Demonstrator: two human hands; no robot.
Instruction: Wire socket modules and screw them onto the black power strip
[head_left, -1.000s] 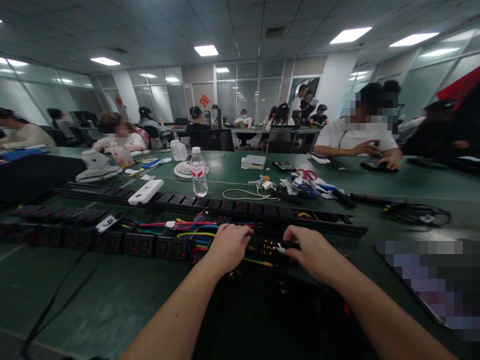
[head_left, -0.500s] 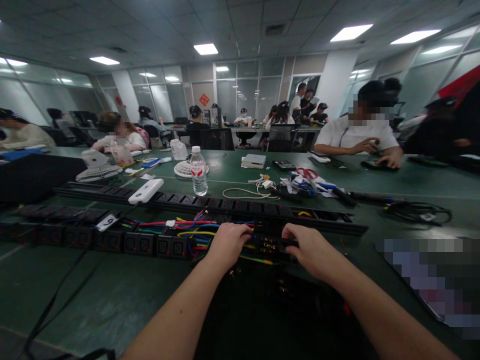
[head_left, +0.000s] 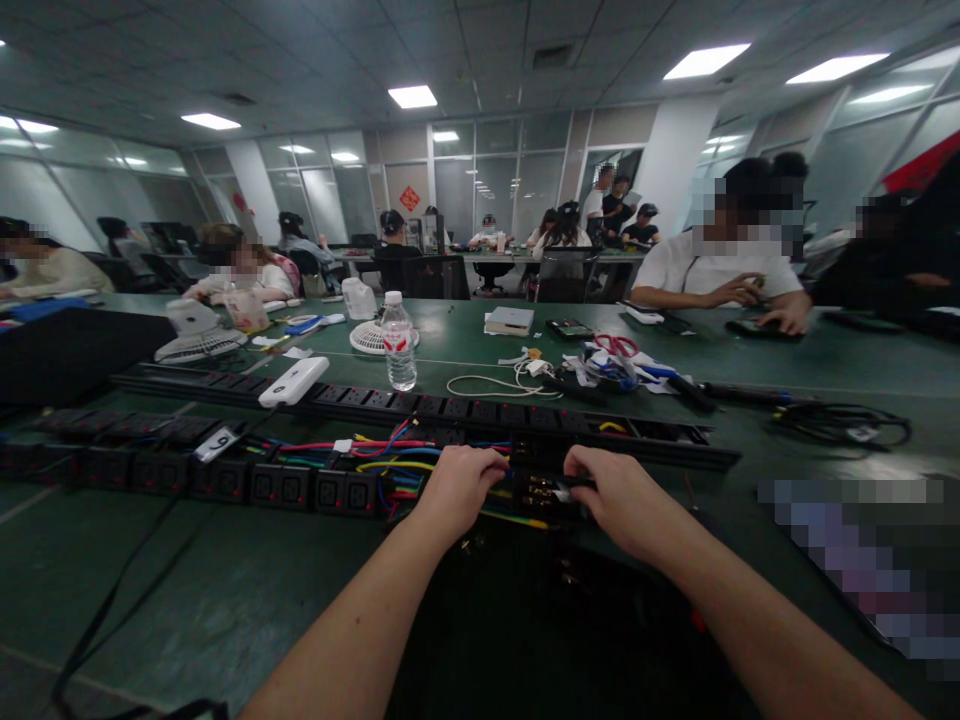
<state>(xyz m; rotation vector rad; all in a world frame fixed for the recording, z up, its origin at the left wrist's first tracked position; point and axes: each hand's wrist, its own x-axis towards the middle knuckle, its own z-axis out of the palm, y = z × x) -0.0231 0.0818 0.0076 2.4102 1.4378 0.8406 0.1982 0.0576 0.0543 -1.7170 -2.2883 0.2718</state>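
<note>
My left hand point(head_left: 459, 492) is closed in a pinch at a blue wire, whose end shows small and dim by the fingertips. Beside it lies a black socket module with brass contacts point(head_left: 538, 490). From the right, my right hand point(head_left: 619, 495) has its thumb and fingers pressed together on a small dark thing with a pale tip, its kind unclear, close to those contacts. Red, yellow and blue wires point(head_left: 390, 462) run out of the black power strip point(head_left: 277, 487) and pass behind my left hand. A yellow-green wire point(head_left: 517, 520) lies below the module.
Behind the work lies another long power strip point(head_left: 405, 402) with a white device point(head_left: 294, 382) on it. A water bottle point(head_left: 400, 345), a white cable point(head_left: 487, 388) and red-handled scissors point(head_left: 616, 346) are farther back. A co-worker point(head_left: 731, 265) sits across the green table point(head_left: 187, 600).
A pale tip now shows at my right fingertips, by the brass contacts. Both hands stay in nearly the same place; the whole view has shifted slightly.
</note>
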